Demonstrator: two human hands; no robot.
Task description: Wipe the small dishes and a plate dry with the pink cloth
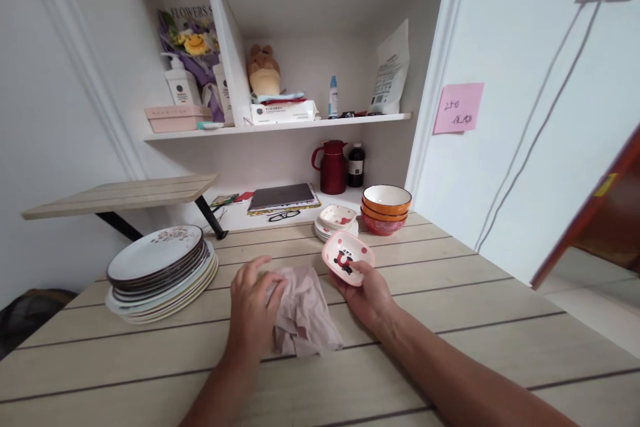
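Pink cloth point(305, 310), crumpled on the counter point(450, 293), gripped by the left hand point(253, 307); the right hand point(367, 293) has its fingers clamped on a small dish point(347, 257) just beside it. Wiping calls for lifting cloth to dish.

Glossy ceramics on matt wood

The small dish point(347, 257) and stacked plates point(160, 270) look like shiny glazed ceramic, the pinkish cloth point(305, 313) is soft and crumpled, and the table point(450, 320) is pale matt planked wood.

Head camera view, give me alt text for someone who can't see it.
A person's right hand holds a small pink dish above a wooden table, while the left hand rests on a crumpled pinkish cloth. Stacked plates sit left, orange bowls behind.
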